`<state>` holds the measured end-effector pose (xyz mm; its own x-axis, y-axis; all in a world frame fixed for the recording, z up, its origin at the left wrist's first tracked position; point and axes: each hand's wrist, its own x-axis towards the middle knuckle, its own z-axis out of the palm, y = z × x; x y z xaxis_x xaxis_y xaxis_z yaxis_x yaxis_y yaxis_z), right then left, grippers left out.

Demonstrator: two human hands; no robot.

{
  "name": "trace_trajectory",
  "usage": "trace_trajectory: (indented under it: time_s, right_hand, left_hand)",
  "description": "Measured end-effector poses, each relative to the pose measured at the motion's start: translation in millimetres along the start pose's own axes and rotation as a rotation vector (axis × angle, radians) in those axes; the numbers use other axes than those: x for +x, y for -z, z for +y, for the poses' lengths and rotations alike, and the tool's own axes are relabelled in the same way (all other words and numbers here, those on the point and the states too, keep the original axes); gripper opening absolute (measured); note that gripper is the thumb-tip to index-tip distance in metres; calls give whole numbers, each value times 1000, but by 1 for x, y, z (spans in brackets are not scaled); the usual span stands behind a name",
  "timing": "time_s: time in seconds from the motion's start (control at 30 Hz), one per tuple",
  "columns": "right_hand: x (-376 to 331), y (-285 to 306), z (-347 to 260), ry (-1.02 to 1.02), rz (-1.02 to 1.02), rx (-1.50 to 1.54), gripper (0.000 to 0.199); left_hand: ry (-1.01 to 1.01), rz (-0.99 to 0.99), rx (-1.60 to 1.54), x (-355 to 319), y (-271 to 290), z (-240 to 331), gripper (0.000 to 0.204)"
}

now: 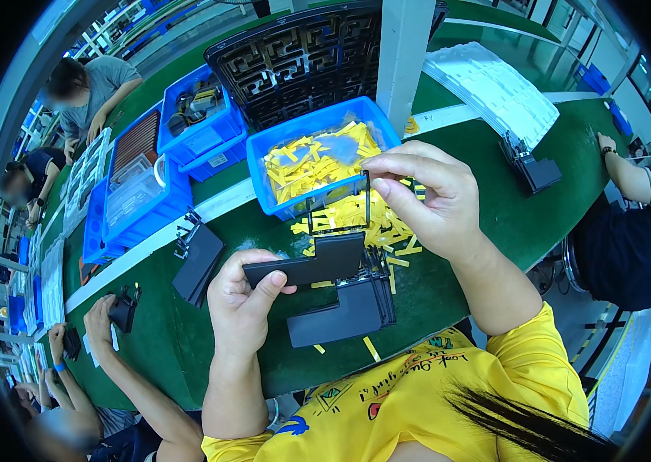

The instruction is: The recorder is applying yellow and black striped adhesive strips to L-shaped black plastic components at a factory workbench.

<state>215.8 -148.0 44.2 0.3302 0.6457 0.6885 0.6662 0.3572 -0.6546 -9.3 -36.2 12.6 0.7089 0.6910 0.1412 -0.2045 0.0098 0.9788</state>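
A flat black L-shaped piece (pixel 310 269) lies between the thumb and fingers of my left hand (pixel 242 304), raised just above the table. From its far edge stands a thin black frame-like strip (pixel 337 230). My right hand (pixel 441 200) pinches the upper right end of this strip between thumb and forefinger. Below the held piece is a stack of similar black pieces (pixel 337 319), lying on the green table (pixel 264 377). Loose yellow strips (pixel 387 231) are scattered beyond the stack, and partly hidden by my right hand. More fill the blue bin (pixel 260 192) behind them.
Another group of black pieces (pixel 198 262) lies to the left, and one more (pixel 537 173) at the far right beside white trays (pixel 495 92). Blue bins (pixel 148 200) and a black patterned tray (pixel 294 65) stand behind. A grey post (pixel 401 61) rises there. Co-workers' arms (pixel 133 377) reach in at left.
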Motion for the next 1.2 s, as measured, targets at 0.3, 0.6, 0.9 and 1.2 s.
trace_trajectory:
  time_s: [0.3, 0.6, 0.9, 1.2]
  right_hand:
    - [-6, 0, 7, -262, -36, 292, 15]
    - [-7, -2, 2, -413, -67, 392, 12]
    - [-9, -3, 1, -375, -97, 90, 12]
    - [-9, -16, -6, 154, -62, -258, 18]
  left_hand:
    - [51, -7, -36, 0, -3, -4, 15]
    - [89, 1, -78, 1, -5, -8, 15]
    - [89, 4, -57, -2, -9, -8, 15]
    - [-47, 66, 293, -10, -24, -7, 14]
